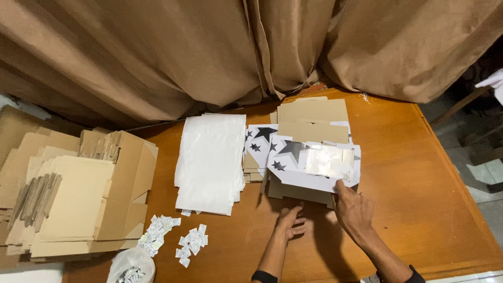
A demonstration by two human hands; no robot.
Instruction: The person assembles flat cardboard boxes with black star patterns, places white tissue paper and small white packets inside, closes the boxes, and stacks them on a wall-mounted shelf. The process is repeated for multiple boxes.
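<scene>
My right hand (352, 208) presses fingertips on the near edge of the white star-printed carton (309, 167) at the table's (419, 199) middle, nothing clamped, while my left hand (290, 222) lies flat and empty on the wood just beside it, the two hands slightly apart. I judge the carton light, thin and easily creased, its clear window (329, 160) slick and fragile, so I would hold it by the folded board edges, not the film

White box (309, 170) bears dark, perhaps silvery stars; orange-brown table (419, 209), tan curtain (157, 52), white sheets (209, 162).
</scene>
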